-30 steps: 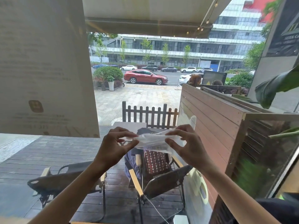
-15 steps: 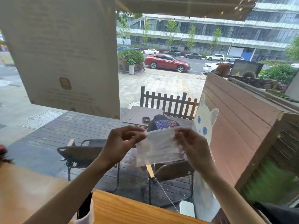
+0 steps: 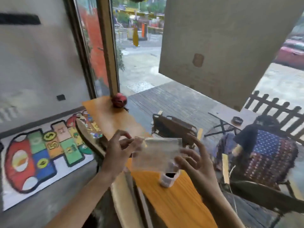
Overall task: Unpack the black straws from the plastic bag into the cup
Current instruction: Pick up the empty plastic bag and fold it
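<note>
Item: plastic bag (image 3: 156, 153), clear, flat, roughly rectangular, held up in the air above the bench (image 3: 172, 199). The frame is motion-blurred; no straws can be made out inside the bag.

Left hand (image 3: 118, 150): at the bag's upper left corner, thumb and forefinger pinching the top edge, the other fingers raised and loosely curled above it.

Right hand (image 3: 195, 160): at the bag's right side, fingers curled round its lower right edge from behind, thumb standing up beside the right edge. Both forearms are bare.

Cup (image 3: 168, 178): white, upright on the bench, directly below the bag's lower right corner and just beside the right hand's fingers. A dark opening or dark contents show at its top; blur prevents telling which.

Bench: orange wood, long and narrow, running away from the cup toward a window frame (image 3: 108, 46).

Red round object (image 3: 119, 100): on the far end of the bench, well apart from the cup, against the foot of the window frame.

Floor mat (image 3: 42, 155): colourful, with numbered squares, on the floor left of the bench.

Through the glass, right of the cup: wooden decking, a folding chair (image 3: 174, 127), a seated person with a star-patterned cloth (image 3: 269, 153) at a small table (image 3: 230, 116), and a dark picket fence (image 3: 276, 109) beyond.

Large pale sheet (image 3: 222, 43): on the glass, above and beyond the bag, faint print on it.
</note>
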